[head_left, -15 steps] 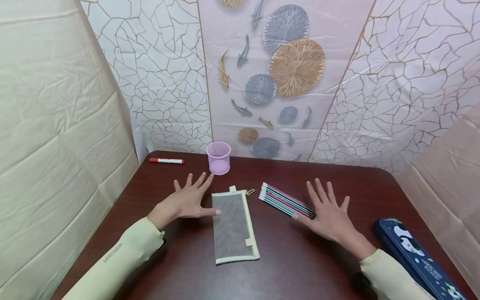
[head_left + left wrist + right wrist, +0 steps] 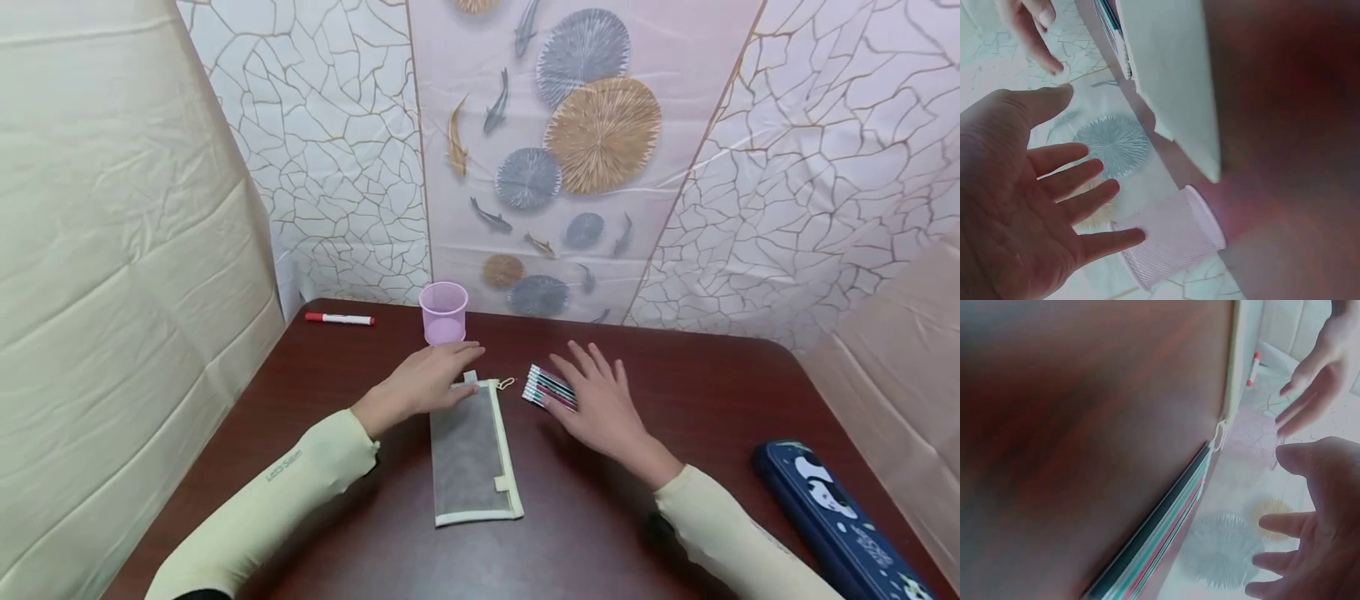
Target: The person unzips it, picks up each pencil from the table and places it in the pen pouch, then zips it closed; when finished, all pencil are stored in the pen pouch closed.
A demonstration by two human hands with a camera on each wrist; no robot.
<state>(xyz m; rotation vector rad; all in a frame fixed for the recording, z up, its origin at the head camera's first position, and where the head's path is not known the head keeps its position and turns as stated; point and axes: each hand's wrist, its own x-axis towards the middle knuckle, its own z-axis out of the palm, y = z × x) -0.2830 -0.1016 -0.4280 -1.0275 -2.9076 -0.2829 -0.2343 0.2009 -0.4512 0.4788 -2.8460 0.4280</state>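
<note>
room by case [image 2: 843, 521], cup [image 2: 444, 315] blocks behind pouch [image 2: 468, 471]

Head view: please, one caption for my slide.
Left hand above the far end of a mesh pouch, right hand above lined-up pencils.

The grey mesh pouch [image 2: 468, 467] lies flat on the table [image 2: 465, 567], lengthwise, with pale yellow edging and a cord loop at its far right corner. The striped pencils [image 2: 551, 388] lie side by side to its right, apart from it, white ends toward the loop.
</note>
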